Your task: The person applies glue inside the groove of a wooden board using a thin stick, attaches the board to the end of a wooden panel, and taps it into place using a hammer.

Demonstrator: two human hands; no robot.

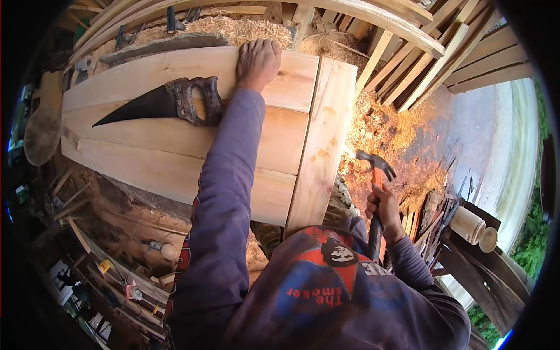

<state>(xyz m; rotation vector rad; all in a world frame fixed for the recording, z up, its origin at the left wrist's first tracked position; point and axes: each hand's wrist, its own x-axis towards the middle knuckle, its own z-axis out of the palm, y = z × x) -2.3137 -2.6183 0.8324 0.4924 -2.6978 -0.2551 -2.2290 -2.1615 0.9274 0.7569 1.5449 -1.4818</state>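
Note:
Flat in front of me lies a wooden panel [277,137] of several pale boards, with a crosswise board [322,146] along its right end. My left hand [258,63] is at the panel's far edge, its fingers curled over that edge. Beside my left forearm, a handsaw [146,108] rests on the panel, its dark blade towards the left and its worn handle partly next to my sleeve. My right hand [385,211] is wrapped around the handle of a claw hammer [378,167], orange and black, held to the right of the panel with its head up.
Wood shavings [402,125] cover the ground at right, and more shavings [245,29] lie beyond the panel. Long timber strips [420,64] are stacked at the upper right. A pale cylindrical container [466,224] stands at right. Cluttered tools and wood pieces [134,291] fill the lower left.

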